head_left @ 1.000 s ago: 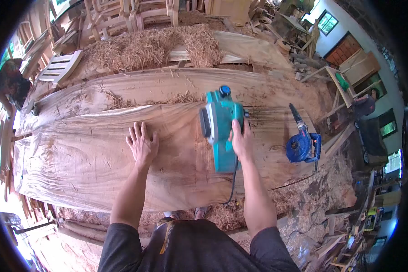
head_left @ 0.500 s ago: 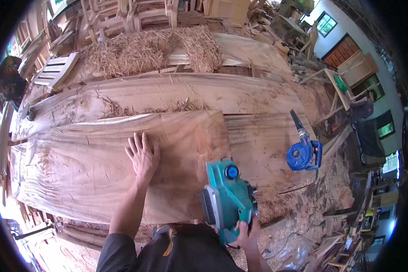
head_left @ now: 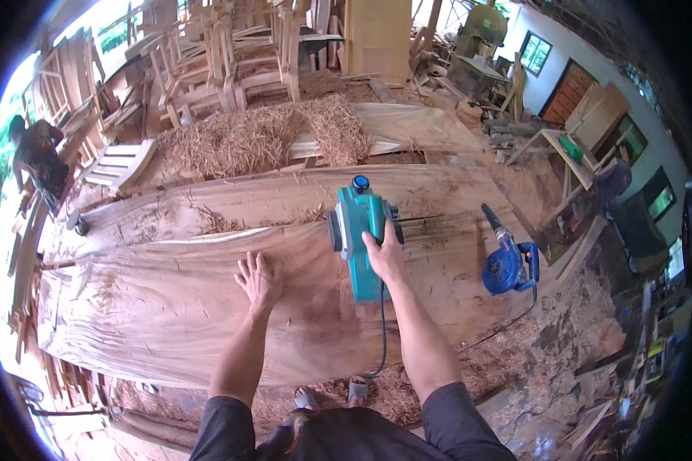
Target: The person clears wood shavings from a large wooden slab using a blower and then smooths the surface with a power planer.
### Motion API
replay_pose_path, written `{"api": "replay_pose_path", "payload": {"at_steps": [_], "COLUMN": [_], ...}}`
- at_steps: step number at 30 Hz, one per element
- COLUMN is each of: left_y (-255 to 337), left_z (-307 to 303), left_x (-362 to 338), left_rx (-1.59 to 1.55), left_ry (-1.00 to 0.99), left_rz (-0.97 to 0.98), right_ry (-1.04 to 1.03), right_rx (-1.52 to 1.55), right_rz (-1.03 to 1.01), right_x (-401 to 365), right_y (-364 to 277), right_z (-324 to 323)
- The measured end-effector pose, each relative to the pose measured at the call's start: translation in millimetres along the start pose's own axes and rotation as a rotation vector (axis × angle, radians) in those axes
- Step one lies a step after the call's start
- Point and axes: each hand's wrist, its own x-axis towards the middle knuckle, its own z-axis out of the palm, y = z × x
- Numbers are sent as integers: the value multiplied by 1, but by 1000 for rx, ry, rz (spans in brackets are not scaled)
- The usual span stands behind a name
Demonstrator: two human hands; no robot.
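Note:
My left hand [head_left: 259, 281] lies flat on a wide wooden slab [head_left: 154, 315], its fingers spread. Wrapped round the handle of a teal electric planer [head_left: 362, 276] is my right hand [head_left: 385, 255]. The planer is over the slab's right part, its blue front knob pointing away from me; whether its sole touches the wood cannot be seen. A dark cord [head_left: 383, 330] hangs from it toward my feet. To the right, a blue blower [head_left: 503, 269] rests on the wood, nozzle pointing away.
Heaps of shavings [head_left: 238, 142] cover the boards beyond the slab. Unfinished chair frames [head_left: 223, 69] stand at the back, and a slatted wooden piece [head_left: 121, 164] lies at left. Another person [head_left: 40, 157] is at far left. Shavings litter the ground near my feet [head_left: 357, 392].
My right hand has moved the planer away from my body, farther out over the wood. My left hand stays on the slab. The camera view has tilted up.

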Motion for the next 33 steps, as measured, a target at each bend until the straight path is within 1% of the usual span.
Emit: {"api": "replay_pose_path", "payload": {"at_steps": [1, 3, 5, 7, 9, 11, 13, 14, 17, 19, 21, 22, 25, 28, 29, 30, 31, 32, 33], "left_y": [8, 51, 100, 137, 164, 172, 172, 172, 183, 194, 190, 179, 147, 93, 74, 57, 43, 35, 31], "left_z": [-1, -7, -10, -7, -41, -37, -33, -31, -12, -24, -15, -10, -3, 29, 39, 49, 55, 55, 53], "left_x": [5, 1, -18, -46, -86, -99, -101, -99, -61, -38, -10, -1, 10, 0, -8, -15, -26, -36, -40], "left_rx": [-21, -60, -91, -16, 70, 160, 132, 118, 206, 193, 135, -160, -301, -628, -537, -445, -354, -316, -281], "left_ry": [28, 62, 142, 24, -363, -618, -705, -749, -759, -763, -757, -609, -532, -26, 46, 119, 185, 233, 288], "left_rz": [86, 264, 514, 674, 771, 897, 1055, 1132, 1383, 1361, 1319, 1377, 776, 346, 316, 287, 253, 253, 258], "right_ry": [29, 92, -2, 9, -56, -129, -195, -191, -193, -208, -173, -159, -95, -130, -37, -7, -24, -40, -15], "right_rx": [9, 15, -35, -27, -68, -58, -125, -107, -69, -73, 6, 48, -13, 6, -92, -62, -85, -17, -12], "right_rz": [-62, -170, -29, -89, -12, 139, 258, 266, 313, 366, 280, 238, 61, 132, -11, -48, 26, -5, 17], "right_x": [-10, -52, -110, -168, -226, -275, -303, -300, -289, -263, -232, -216, -173, -121, -103, -80, -62, -45, -39], "right_y": [1, 18, 1, 11, 9, 5, 7, 7, 7, 4, 3, 3, 6, -11, -9, 2, -8, -5, -2], "right_z": [-4, -12, -47, -69, -100, -125, -140, -140, -132, -119, -105, -98, -79, -65, -54, -39, -34, -26, -22]}}
